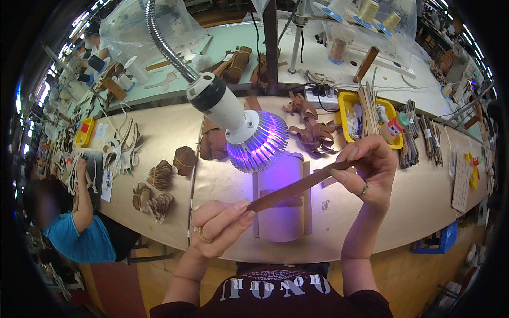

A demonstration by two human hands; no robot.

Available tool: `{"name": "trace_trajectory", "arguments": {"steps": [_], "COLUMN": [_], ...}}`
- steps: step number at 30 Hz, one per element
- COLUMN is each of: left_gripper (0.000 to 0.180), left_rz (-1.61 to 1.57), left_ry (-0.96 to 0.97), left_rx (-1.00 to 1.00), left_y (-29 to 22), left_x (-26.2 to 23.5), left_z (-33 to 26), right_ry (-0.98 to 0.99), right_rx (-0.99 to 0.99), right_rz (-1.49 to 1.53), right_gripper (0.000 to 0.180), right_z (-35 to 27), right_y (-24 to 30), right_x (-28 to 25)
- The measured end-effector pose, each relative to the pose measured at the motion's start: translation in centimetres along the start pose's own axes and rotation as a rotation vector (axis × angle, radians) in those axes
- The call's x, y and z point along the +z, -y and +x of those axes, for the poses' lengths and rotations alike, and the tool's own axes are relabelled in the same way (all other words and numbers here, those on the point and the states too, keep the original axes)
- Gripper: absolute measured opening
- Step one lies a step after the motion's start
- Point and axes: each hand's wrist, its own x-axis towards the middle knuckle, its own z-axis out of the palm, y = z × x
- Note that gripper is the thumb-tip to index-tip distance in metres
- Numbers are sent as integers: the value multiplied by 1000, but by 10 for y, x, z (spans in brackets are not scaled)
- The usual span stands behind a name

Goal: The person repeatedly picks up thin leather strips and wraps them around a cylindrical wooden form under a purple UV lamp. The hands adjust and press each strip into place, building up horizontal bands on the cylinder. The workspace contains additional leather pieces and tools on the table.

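A narrow brown strip (294, 188), leather-like, is stretched at a slant between my two hands above the table. My left hand (220, 225) pinches its lower end between thumb and fingers. At the upper end my right hand (371, 169) grips it the same way, raised higher and farther off. Behind the strip, a lamp (257, 140) with a finned metal head casts violet light downward. Below lies a rounded brown block (281, 228) with other brown strips against it, partly hidden by the held strip.
Brown strips lie in a loose pile (315, 135) near a yellow basket (347, 100) of sticks and a bottle (395, 127). Tied brown bundles (160, 174) rest to the left. A person in a blue shirt (85, 238) works at the far left. Thread cones (367, 11) stand behind.
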Motion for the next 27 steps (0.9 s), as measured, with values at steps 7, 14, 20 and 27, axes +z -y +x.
{"name": "trace_trajectory", "arguments": {"steps": [7, 14, 20, 27], "left_gripper": [40, 36, 34, 28], "left_rz": [-89, -92, -143, -241], "left_ry": [-1, -29, -15, 184], "left_rx": [10, 36, 24, -56], "left_y": [-6, -7, -8, -27], "left_x": [0, -2, 7, 46], "left_z": [-9, -10, -12, -28], "right_ry": [6, 19, -33, -25], "right_rx": [-10, -22, 4, 237], "right_rz": [108, 129, 76, -394], "right_gripper": [37, 39, 36, 21], "right_z": [-6, -8, -14, -46], "right_y": [-8, -11, -7, -42], "right_x": [4, 7, 2, -53]}}
